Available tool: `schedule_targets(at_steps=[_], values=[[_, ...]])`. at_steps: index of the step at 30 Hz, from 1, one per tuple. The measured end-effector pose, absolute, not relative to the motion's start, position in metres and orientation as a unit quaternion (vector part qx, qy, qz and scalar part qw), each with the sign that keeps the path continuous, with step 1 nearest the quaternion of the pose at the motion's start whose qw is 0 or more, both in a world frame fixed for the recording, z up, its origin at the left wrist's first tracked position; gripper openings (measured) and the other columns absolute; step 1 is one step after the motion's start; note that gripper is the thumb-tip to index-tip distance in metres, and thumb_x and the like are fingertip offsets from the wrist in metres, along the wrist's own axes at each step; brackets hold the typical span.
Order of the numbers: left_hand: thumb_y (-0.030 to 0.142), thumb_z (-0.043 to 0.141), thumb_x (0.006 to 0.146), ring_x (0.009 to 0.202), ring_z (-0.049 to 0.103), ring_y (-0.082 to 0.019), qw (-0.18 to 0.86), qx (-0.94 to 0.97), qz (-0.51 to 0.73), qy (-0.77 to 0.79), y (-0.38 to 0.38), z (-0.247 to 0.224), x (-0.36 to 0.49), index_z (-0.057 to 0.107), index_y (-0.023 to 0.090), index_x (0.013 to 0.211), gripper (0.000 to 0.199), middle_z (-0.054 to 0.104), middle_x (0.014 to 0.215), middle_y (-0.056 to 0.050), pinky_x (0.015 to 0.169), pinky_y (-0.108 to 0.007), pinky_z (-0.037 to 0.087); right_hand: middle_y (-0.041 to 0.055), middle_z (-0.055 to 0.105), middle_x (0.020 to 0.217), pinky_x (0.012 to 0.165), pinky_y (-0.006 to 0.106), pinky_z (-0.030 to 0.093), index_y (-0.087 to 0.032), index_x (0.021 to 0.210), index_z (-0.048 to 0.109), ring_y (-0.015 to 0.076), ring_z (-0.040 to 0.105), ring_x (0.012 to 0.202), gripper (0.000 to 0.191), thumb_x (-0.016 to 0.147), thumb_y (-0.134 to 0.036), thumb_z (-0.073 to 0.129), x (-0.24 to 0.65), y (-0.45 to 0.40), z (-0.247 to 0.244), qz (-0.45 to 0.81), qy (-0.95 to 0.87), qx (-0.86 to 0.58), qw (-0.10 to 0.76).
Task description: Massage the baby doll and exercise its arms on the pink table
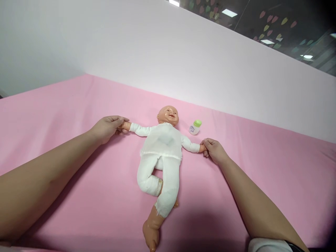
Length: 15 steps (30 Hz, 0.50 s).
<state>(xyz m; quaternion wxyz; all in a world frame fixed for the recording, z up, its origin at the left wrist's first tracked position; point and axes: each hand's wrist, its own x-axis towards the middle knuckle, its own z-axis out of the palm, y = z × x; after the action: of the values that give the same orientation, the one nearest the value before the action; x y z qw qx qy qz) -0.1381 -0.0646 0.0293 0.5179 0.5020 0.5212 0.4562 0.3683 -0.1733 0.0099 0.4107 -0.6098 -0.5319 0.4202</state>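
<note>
A baby doll [165,143] lies on its back on a pink sheet, its head toward the wall and its arms stretched out sideways. White cloth covers its trunk, arms and legs; the head, hands and feet are bare plastic. My left hand [109,127] is closed around the doll's hand on the left side of the view. On the other side, my right hand [214,149] pinches the doll's other hand between thumb and fingers. One doll leg is bent, with its foot partly hidden behind the straighter leg.
A small clear bottle with a green cap [195,127] stands beside the doll's head, near my right hand. The pink sheet [78,168] spreads over the surface up to a white wall [157,52]. Above it is dark glass with heart stickers [274,19].
</note>
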Motion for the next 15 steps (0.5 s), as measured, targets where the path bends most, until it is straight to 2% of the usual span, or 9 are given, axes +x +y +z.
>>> schedule_targets(at_steps=[5,9,15], values=[[0.029,0.076,0.083,0.073,0.077,-0.029,0.533,0.479,0.465,0.519,-0.065,0.031,-0.137,0.076,0.013,0.108,0.03,0.078,0.085,-0.015,0.074,-0.042,0.064,0.0005,0.065,0.06,0.049,0.026,0.047,-0.019,0.117,0.072,0.0152,0.055,0.048,0.056,0.098,-0.07,0.065,0.373,-0.17,0.004,0.411,-0.532,-0.612,0.417],[0.022,0.076,0.078,0.076,0.078,-0.03,0.549,0.48,0.465,0.502,-0.064,0.029,-0.141,0.075,0.012,0.116,0.039,0.078,0.087,-0.015,0.078,-0.044,0.065,0.0017,0.068,0.065,0.051,0.026,0.049,-0.018,0.13,0.069,0.0147,0.058,0.052,0.054,0.098,-0.061,0.07,0.376,-0.168,0.002,0.432,-0.52,-0.602,0.425],[0.023,0.081,0.074,0.076,0.077,-0.027,0.555,0.49,0.463,0.487,-0.065,0.029,-0.141,0.075,0.012,0.114,0.043,0.079,0.09,-0.015,0.077,-0.04,0.063,0.0094,0.078,0.092,0.073,0.034,0.064,-0.017,0.137,0.067,0.0183,0.073,0.071,0.065,0.083,-0.043,0.09,0.378,-0.171,0.012,0.527,-0.471,-0.55,0.445]])
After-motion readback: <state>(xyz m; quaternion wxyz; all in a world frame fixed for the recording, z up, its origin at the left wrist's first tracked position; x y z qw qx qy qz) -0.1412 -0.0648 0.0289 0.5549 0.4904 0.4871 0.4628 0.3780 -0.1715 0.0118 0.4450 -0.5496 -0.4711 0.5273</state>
